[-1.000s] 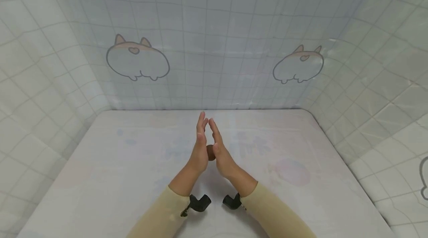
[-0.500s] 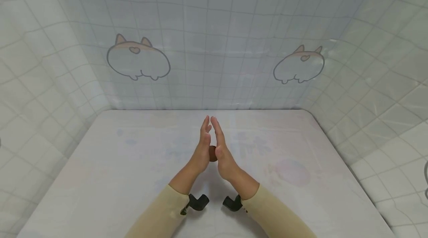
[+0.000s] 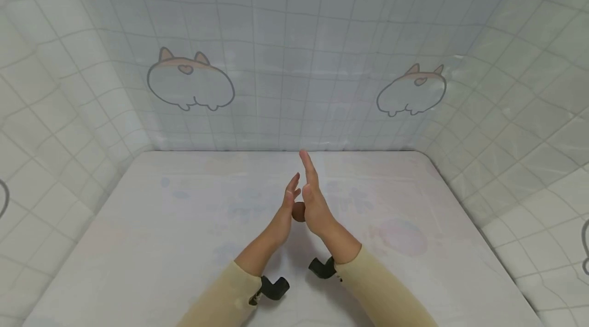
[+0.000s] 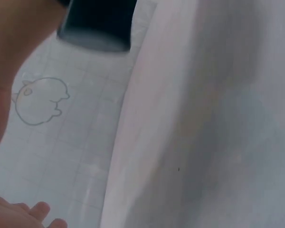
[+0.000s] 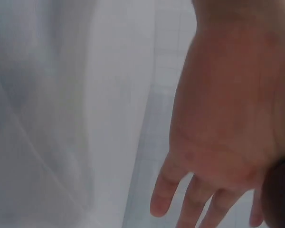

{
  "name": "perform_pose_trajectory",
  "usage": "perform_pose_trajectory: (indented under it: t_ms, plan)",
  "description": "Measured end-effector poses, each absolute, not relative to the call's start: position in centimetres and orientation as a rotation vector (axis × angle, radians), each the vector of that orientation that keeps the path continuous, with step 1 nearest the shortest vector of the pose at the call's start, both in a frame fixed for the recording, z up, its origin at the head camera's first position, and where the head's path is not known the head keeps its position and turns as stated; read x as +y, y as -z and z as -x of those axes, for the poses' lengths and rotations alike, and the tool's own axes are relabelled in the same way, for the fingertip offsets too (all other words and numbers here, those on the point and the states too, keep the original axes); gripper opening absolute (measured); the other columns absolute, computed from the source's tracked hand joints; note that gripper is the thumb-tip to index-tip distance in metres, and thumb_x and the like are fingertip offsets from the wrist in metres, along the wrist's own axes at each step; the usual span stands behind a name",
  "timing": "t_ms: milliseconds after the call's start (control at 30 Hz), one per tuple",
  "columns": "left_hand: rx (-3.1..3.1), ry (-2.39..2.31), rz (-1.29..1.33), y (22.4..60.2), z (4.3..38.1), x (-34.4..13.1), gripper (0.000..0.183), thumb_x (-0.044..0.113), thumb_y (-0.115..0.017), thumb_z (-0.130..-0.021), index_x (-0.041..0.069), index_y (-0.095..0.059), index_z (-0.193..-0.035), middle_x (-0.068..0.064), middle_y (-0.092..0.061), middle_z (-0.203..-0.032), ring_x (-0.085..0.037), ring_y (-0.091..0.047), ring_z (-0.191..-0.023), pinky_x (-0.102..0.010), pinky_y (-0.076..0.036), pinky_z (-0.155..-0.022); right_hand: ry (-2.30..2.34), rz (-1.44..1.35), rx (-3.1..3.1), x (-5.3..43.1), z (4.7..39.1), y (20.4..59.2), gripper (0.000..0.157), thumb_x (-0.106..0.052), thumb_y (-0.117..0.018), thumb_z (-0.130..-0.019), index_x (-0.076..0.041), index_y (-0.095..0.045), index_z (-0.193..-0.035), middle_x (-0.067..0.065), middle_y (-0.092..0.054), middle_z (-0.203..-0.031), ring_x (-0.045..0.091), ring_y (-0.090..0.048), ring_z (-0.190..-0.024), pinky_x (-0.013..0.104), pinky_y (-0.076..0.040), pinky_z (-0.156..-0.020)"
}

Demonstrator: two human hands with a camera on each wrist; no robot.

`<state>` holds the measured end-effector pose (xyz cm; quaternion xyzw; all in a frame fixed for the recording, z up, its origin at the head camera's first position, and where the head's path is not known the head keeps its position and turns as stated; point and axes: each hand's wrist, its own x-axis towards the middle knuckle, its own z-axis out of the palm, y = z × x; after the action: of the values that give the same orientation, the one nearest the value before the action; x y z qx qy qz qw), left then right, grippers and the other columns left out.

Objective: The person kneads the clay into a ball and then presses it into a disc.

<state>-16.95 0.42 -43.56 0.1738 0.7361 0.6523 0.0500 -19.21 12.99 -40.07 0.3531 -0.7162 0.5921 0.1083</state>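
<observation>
A small brown ball [image 3: 298, 212] is caught between my two upright palms above the middle of the table in the head view. My left hand [image 3: 283, 219] touches the ball from the left, fingers pointing forward and fairly straight. On the ball's other side, my right hand [image 3: 317, 210] presses flat with straight fingers that reach farther forward than the left ones. In the right wrist view the right palm [image 5: 223, 109] faces the camera, and the ball [image 5: 281, 194] shows dark at the lower right edge. Left fingertips [image 4: 40, 210] enter the lower left corner of the left wrist view.
A pale table [image 3: 175, 245] with faint printed patches lies under the hands. White grid-patterned sheeting [image 3: 294, 61] with cartoon animal drawings rises behind and on both sides. Black bent tubes [image 3: 275, 288] stick out at both sleeve cuffs.
The right hand has slid forward while the left has drawn back toward the body. Both hands and the ball between them have shifted slightly right.
</observation>
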Motion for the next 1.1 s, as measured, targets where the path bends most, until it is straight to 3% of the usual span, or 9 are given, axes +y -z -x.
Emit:
perform_pose_trajectory:
  t_ms: [200,533,733,933,1100]
  plan:
    - [2.18,-2.007,-0.628,43.3,16.4,0.9,0.076,0.069,0.002,-0.098,0.028,0.002,-0.162,-0.001,0.002,-0.168,-0.03,-0.014,-0.152,-0.073,-0.005,-0.111,-1.646,-0.993,-2.13,13.6,20.4,40.1,0.092,-0.078,-0.011,-0.095,-0.016,-0.001,-0.162,0.002,-0.003,-0.167,0.022,-0.003,-0.153,0.067,-0.015,-0.113]
    - [2.008,-2.213,-0.844,42.1,16.2,0.9,0.092,0.078,-0.006,-0.093,0.017,0.007,-0.161,-0.005,0.01,-0.167,-0.037,-0.003,-0.152,-0.067,0.0,-0.114,-1.761,-1.012,-2.211,13.7,21.2,41.5,0.098,-0.086,-0.013,-0.088,-0.024,0.002,-0.162,-0.002,0.003,-0.167,0.022,0.0,-0.152,0.07,-0.012,-0.112]
    - [2.052,-2.339,-0.903,41.4,16.5,0.6,0.091,0.075,-0.01,-0.097,0.012,0.005,-0.161,-0.007,0.009,-0.167,-0.036,-0.002,-0.152,-0.061,0.001,-0.117,-1.78,-1.091,-2.226,13.1,20.8,42.6,0.097,-0.085,-0.013,-0.089,-0.022,0.003,-0.162,0.001,0.003,-0.167,0.028,-0.003,-0.152,0.07,-0.009,-0.112]
    - [2.242,-2.348,-0.823,41.0,16.7,0.3,0.087,0.073,-0.01,-0.098,0.015,0.003,-0.161,-0.005,0.003,-0.167,-0.032,-0.005,-0.152,-0.063,-0.002,-0.116,-1.773,-1.148,-2.196,12.6,20.0,42.8,0.095,-0.081,-0.012,-0.093,-0.018,0.003,-0.162,0.001,0.003,-0.168,0.026,0.0,-0.153,0.068,-0.008,-0.114]
    - [2.349,-2.342,-0.736,40.7,17.2,0.1,0.088,0.076,-0.013,-0.096,0.02,0.001,-0.162,-0.006,-0.001,-0.167,-0.032,-0.007,-0.152,-0.069,-0.004,-0.113,-1.805,-1.257,-2.091,12.2,19.2,42.8,0.094,-0.077,-0.011,-0.096,-0.012,0.005,-0.161,0.009,0.004,-0.168,0.025,0.002,-0.153,0.056,-0.007,-0.12]
